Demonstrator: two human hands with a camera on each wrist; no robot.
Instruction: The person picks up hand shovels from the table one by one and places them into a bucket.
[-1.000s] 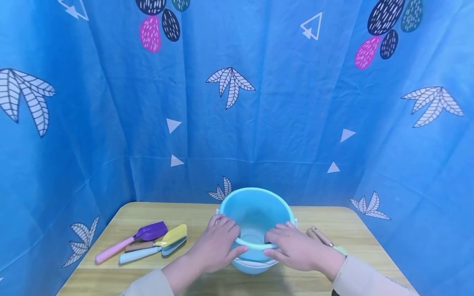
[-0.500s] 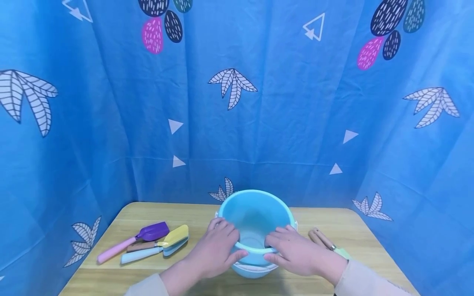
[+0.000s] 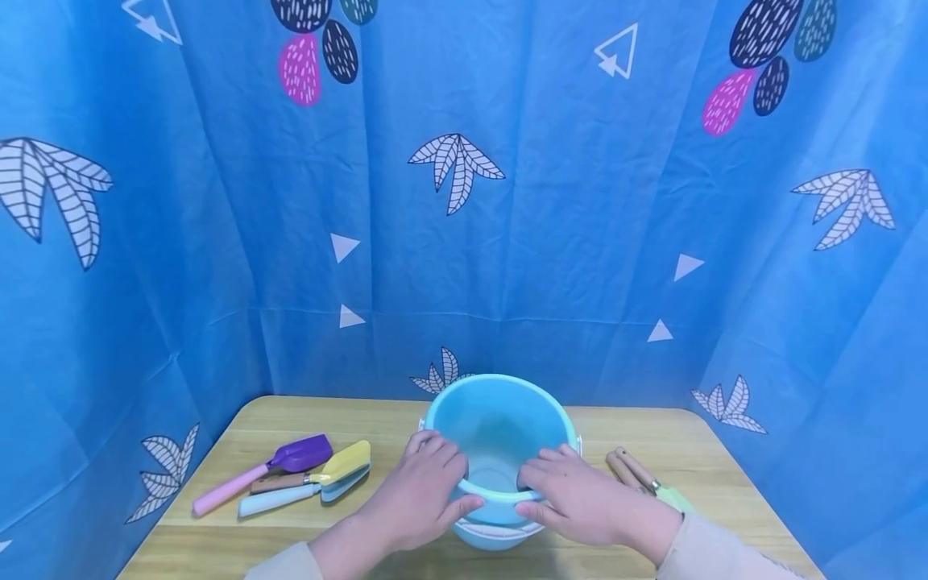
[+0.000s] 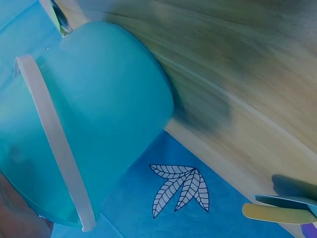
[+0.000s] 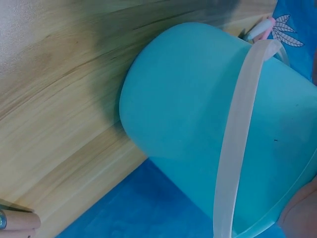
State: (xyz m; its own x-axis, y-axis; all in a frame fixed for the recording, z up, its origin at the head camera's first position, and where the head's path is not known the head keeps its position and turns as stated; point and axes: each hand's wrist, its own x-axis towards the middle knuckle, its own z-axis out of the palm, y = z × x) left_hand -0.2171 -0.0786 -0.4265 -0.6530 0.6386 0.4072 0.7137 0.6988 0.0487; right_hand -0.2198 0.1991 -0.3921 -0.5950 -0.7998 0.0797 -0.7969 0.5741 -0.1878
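A light-blue bucket [image 3: 500,412] stands at the middle of the wooden table, its mouth facing up and nothing seen inside. My left hand [image 3: 428,491] grips the near left of its rim, fingers over the edge and thumb outside. On the near right of the same rim, my right hand [image 3: 580,493] holds on in the same way. The bucket's white handle [image 4: 54,134] hangs down along the near side, and the right wrist view also shows this handle [image 5: 240,134] against the wall. Fingertips inside the bucket are partly hidden.
Left on the table [image 3: 217,548] lie a purple shovel [image 3: 300,453] with a pink handle, a yellow shovel [image 3: 346,461] and a light-blue one [image 3: 279,499]. At right are wooden-handled tools, one with a green blade [image 3: 674,499]. Blue patterned cloth [image 3: 565,201] surrounds the table.
The bucket and both hands appear slightly lower in the head view, the rim a little closer to me. Both hands keep their hold. The whole view has shifted slightly.
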